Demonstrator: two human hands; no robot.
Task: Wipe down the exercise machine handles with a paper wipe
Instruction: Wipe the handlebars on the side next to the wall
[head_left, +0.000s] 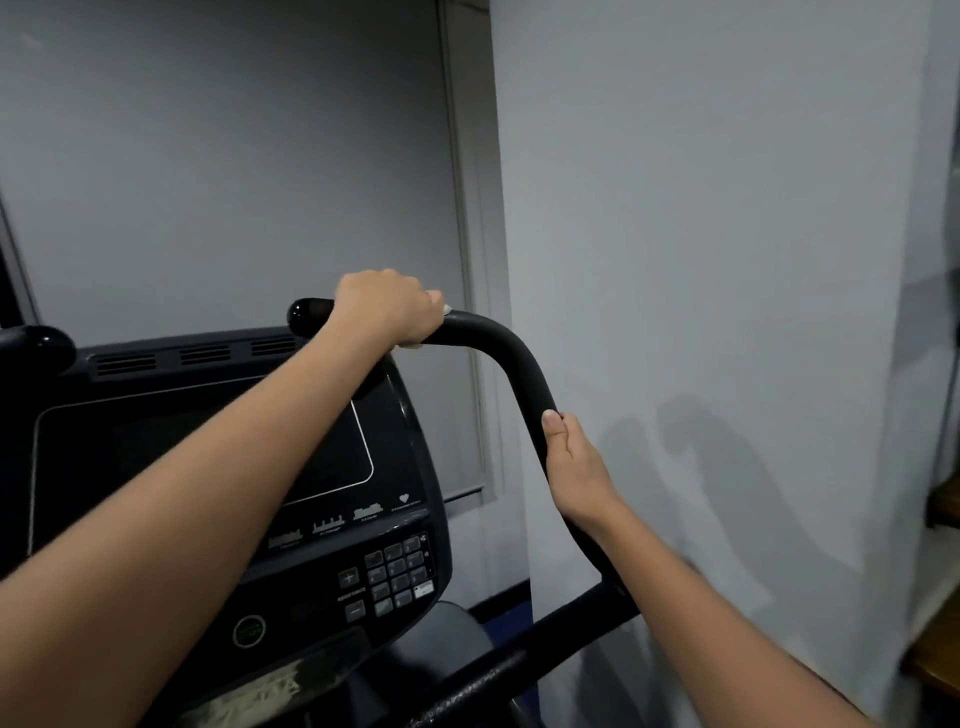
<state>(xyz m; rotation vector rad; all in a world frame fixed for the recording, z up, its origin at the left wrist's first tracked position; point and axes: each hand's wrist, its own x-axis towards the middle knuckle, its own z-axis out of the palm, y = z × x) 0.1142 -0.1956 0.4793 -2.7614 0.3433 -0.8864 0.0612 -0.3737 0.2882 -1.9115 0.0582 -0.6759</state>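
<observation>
The left hand (387, 306) is curled over the top of the black handle (511, 358), close to its rounded upper end, fingers wrapped round the bar. A paper wipe (445, 309) is trapped between that hand and the bar; only small white edges show, one at the fingertips and one under the palm. The right hand (574, 465) grips the same handle lower down, on the sloping stretch below the bend, thumb laid along the bar and pointing up. The two hands are well apart, with the bend of the handle between them. Below the right hand the handle meets a black crossbar (519, 660) running toward the bottom edge of the view. A second handle end (36, 345) shows at the left edge. The console (395, 415) sits just left of the gripped handle, its dark screen (322, 457) partly hidden by the left forearm, with a keypad (397, 571) and a round green-ringed button (249, 631) at its lower part. A pale wall (701, 208) stands behind.
</observation>
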